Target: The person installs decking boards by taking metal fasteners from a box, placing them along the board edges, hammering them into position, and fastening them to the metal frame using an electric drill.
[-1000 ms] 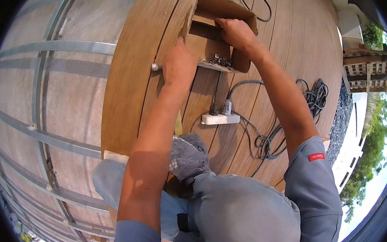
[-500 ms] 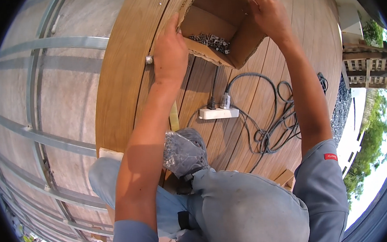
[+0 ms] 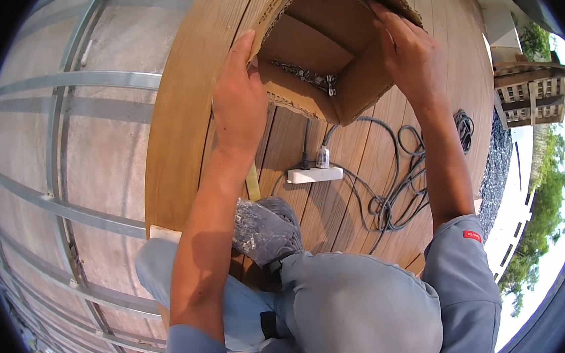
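One cardboard box [image 3: 363, 84] is held by two grips, the left grip [image 3: 240, 107] and the right grip [image 3: 416, 63], with small metal pieces [image 3: 311, 76] too many to be counted lying between them, while one white power strip [image 3: 314, 175], two plugs [image 3: 323, 157] and one shoe [image 3: 266, 227] are seen nearer than either grip.

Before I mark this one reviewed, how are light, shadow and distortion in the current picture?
Head view: bright daylight, with the sky near white at the right; the metal frame throws dark bands on the concrete and bends toward the black rim; the cardboard box is shaded inside, its small metal pieces too fine to tell singly.
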